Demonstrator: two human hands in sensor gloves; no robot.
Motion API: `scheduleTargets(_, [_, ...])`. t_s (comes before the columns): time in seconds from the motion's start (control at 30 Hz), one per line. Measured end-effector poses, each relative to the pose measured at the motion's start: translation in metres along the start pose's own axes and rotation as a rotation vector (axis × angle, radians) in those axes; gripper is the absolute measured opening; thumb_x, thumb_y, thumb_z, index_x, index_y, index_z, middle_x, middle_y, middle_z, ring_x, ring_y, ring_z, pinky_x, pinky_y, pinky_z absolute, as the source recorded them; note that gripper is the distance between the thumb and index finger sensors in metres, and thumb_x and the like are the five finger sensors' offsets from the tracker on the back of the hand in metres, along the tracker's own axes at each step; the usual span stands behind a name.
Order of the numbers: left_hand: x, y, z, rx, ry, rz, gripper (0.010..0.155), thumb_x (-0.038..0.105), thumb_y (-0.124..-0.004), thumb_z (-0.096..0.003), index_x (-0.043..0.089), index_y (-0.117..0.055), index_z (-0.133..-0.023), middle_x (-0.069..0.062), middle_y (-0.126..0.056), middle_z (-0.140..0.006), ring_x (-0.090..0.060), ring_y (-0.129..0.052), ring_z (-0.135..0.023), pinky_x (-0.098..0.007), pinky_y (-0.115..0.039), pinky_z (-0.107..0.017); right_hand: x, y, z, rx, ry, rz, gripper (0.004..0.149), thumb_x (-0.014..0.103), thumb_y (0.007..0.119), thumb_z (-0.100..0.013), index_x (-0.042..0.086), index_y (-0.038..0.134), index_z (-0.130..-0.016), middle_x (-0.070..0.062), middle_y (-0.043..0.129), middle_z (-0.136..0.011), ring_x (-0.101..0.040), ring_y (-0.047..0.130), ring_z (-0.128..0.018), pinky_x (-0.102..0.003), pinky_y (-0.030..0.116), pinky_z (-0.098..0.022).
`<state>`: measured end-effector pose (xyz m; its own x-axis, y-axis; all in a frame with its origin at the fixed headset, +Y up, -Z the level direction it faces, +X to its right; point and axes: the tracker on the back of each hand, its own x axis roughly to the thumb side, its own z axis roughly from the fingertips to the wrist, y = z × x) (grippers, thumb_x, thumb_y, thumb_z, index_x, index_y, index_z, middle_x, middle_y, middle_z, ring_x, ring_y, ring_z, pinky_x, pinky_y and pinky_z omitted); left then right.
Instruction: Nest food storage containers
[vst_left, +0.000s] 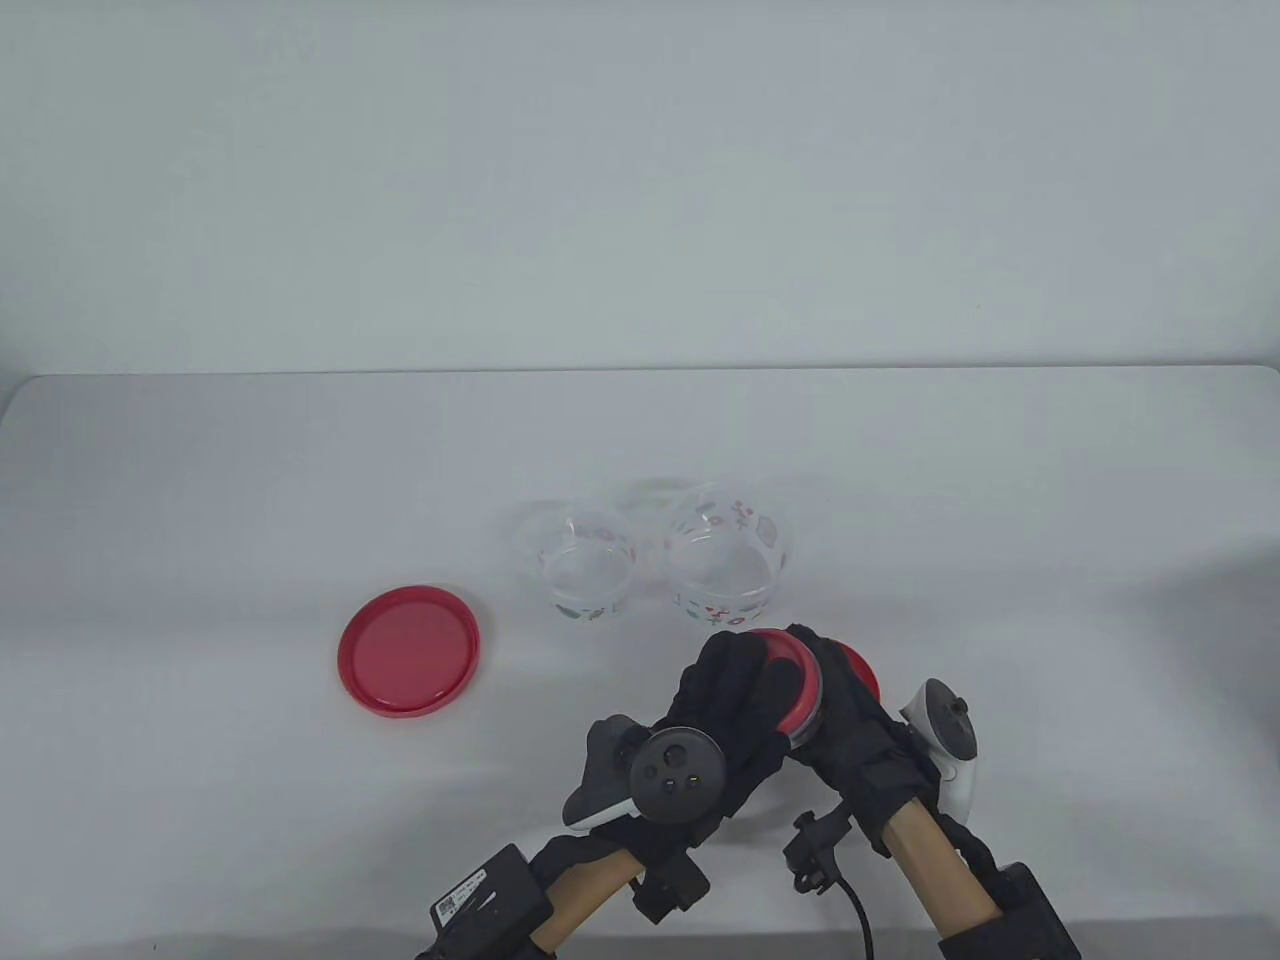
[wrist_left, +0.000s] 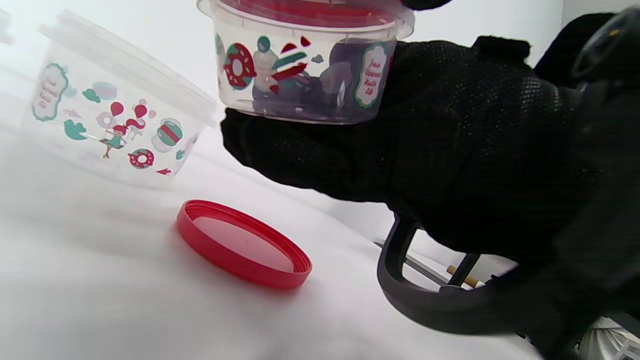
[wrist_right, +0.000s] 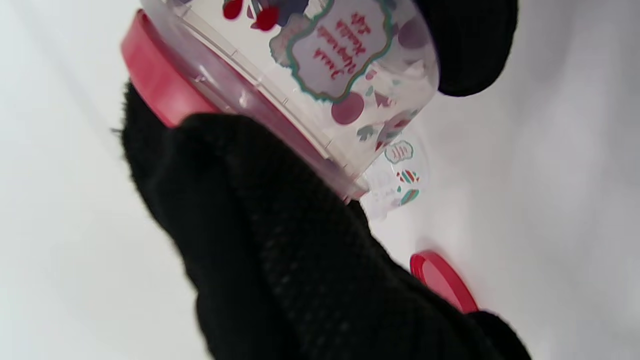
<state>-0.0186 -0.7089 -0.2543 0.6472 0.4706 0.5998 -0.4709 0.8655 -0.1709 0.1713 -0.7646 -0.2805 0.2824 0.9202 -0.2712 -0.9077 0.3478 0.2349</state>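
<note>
Both hands hold a small clear printed container (vst_left: 805, 715) with a red lid (vst_left: 795, 680) just above the table's front centre. My left hand (vst_left: 745, 680) grips the lid from above. My right hand (vst_left: 850, 705) holds the container body from below and the right; it shows under the container (wrist_left: 305, 70) in the left wrist view. The right wrist view shows the tilted container (wrist_right: 320, 70) between both gloves. Two open clear printed containers, one medium (vst_left: 585, 565) and one larger (vst_left: 725, 560), stand side by side behind the hands.
A large red lid (vst_left: 410, 665) lies on the table to the left. A smaller red lid (vst_left: 862, 668) lies just behind my right hand and shows in the left wrist view (wrist_left: 245, 245). Something clear (vst_left: 650, 495) sits behind the two open containers.
</note>
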Motion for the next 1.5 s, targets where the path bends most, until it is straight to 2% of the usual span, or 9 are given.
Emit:
scheduleTargets(0.2, [0.006, -0.003, 0.003, 0.074, 0.07, -0.007, 0.065, 0.049, -0.039, -0.0654, 0.029, -0.009, -0.119, -0.018, -0.012, -0.123, -0.049, -0.018, -0.11, -0.056, -0.039, -0.08, 0.004, 0.01, 0.002, -0.032, -0.162, 0.155, 0.061, 0.048, 0.039, -0.068, 0.011, 0.025, -0.115, -0.03, 0.022, -0.113, -0.057, 0.047, -0.093, -0.061, 0.062, -0.058])
scheduleTargets(0.3, [0.007, -0.005, 0.002, 0.052, 0.117, 0.031, 0.067, 0.046, -0.038, -0.0667, 0.02, -0.003, -0.117, -0.027, -0.011, -0.12, -0.057, -0.022, -0.105, -0.059, -0.046, -0.077, 0.005, 0.017, 0.003, -0.033, -0.237, 0.247, 0.063, 0.047, 0.04, -0.067, 0.012, 0.016, -0.114, -0.027, 0.012, -0.113, -0.057, 0.035, -0.096, -0.063, 0.052, -0.062])
scheduleTargets(0.4, [0.004, -0.007, 0.003, 0.027, 0.135, 0.159, 0.067, 0.045, -0.038, -0.0668, 0.021, 0.001, -0.115, -0.027, -0.004, -0.118, -0.057, -0.015, -0.104, -0.06, -0.04, -0.077, 0.005, 0.02, 0.005, -0.061, -0.265, 0.311, 0.064, 0.047, 0.04, -0.067, 0.012, 0.015, -0.113, -0.027, 0.011, -0.113, -0.057, 0.034, -0.096, -0.063, 0.052, -0.062])
scheduleTargets(0.6, [-0.001, -0.005, 0.003, 0.015, 0.037, 0.093, 0.065, 0.048, -0.037, -0.0661, 0.031, -0.001, -0.117, -0.015, 0.0, -0.123, -0.047, -0.005, -0.11, -0.06, -0.022, -0.08, 0.008, 0.012, 0.004, -0.062, -0.23, 0.25, 0.065, 0.05, 0.04, -0.066, 0.009, 0.023, -0.114, -0.029, 0.024, -0.113, -0.057, 0.048, -0.093, -0.06, 0.064, -0.057])
scheduleTargets(0.77, [-0.004, -0.001, 0.005, -0.008, -0.06, 0.08, 0.062, 0.05, -0.037, -0.0648, 0.041, -0.005, -0.116, -0.006, 0.002, -0.124, -0.039, 0.002, -0.113, -0.053, -0.008, -0.083, 0.012, 0.006, 0.003, -0.025, -0.202, 0.233, 0.067, 0.052, 0.04, -0.066, 0.006, 0.032, -0.114, -0.032, 0.037, -0.111, -0.057, 0.061, -0.087, -0.056, 0.072, -0.051])
scheduleTargets(0.9, [0.001, 0.008, 0.007, -0.01, -0.155, -0.055, 0.061, 0.05, -0.037, -0.0645, 0.042, -0.008, -0.117, -0.006, -0.001, -0.126, -0.037, 0.0, -0.115, -0.049, -0.008, -0.085, 0.016, 0.005, 0.004, 0.016, -0.186, 0.208, 0.068, 0.053, 0.039, -0.066, 0.004, 0.038, -0.113, -0.033, 0.044, -0.109, -0.056, 0.069, -0.082, -0.053, 0.076, -0.046])
scheduleTargets(1.1, [0.0, 0.006, 0.012, -0.047, -0.235, -0.053, 0.062, 0.049, -0.04, -0.0641, 0.038, -0.012, -0.118, -0.002, -0.005, -0.126, -0.033, 0.0, -0.116, -0.046, -0.001, -0.085, 0.009, 0.004, 0.001, 0.071, -0.105, 0.18, 0.066, 0.048, 0.035, -0.067, -0.001, 0.042, -0.11, -0.035, 0.049, -0.106, -0.057, 0.075, -0.076, -0.052, 0.079, -0.042])
scheduleTargets(1.33, [-0.003, 0.004, 0.007, -0.059, -0.168, -0.061, 0.066, 0.055, -0.041, -0.0629, 0.038, -0.013, -0.12, 0.004, -0.002, -0.127, -0.029, 0.0, -0.117, -0.048, -0.002, -0.084, 0.0, -0.002, -0.005, 0.079, -0.054, 0.096, 0.066, 0.05, 0.035, -0.067, 0.002, 0.041, -0.112, -0.032, 0.047, -0.109, -0.055, 0.074, -0.078, -0.052, 0.078, -0.044])
scheduleTargets(1.5, [-0.01, 0.018, 0.014, 0.141, -0.027, -0.054, 0.073, 0.061, -0.039, -0.0613, 0.033, -0.007, -0.121, -0.001, 0.007, -0.124, -0.033, 0.009, -0.112, -0.054, -0.003, -0.081, -0.002, -0.003, -0.006, 0.076, -0.065, 0.058, 0.067, 0.053, 0.036, -0.067, 0.004, 0.036, -0.113, -0.031, 0.042, -0.111, -0.055, 0.07, -0.082, -0.053, 0.075, -0.048])
